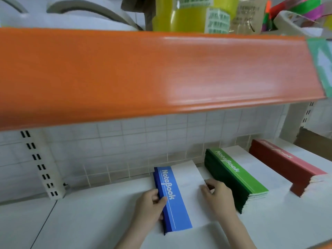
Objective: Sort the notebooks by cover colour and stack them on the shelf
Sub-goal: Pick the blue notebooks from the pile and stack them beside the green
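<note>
Three stacks of notebooks lie on the white shelf (86,218). The low blue stack (175,203) is in the middle, the taller green stack (237,178) is to its right, and the red stack (285,162) is furthest right. My left hand (152,207) grips the blue stack's spine edge, thumb on the cover. My right hand (218,196) holds the white right edge of that same stack, fingers curled on it.
An orange shelf front (152,76) hangs overhead, with tape rolls (190,15) and packets above it. A white tiled back wall (125,146) and a slotted upright (41,164) stand behind. A cardboard edge (316,142) shows at far right.
</note>
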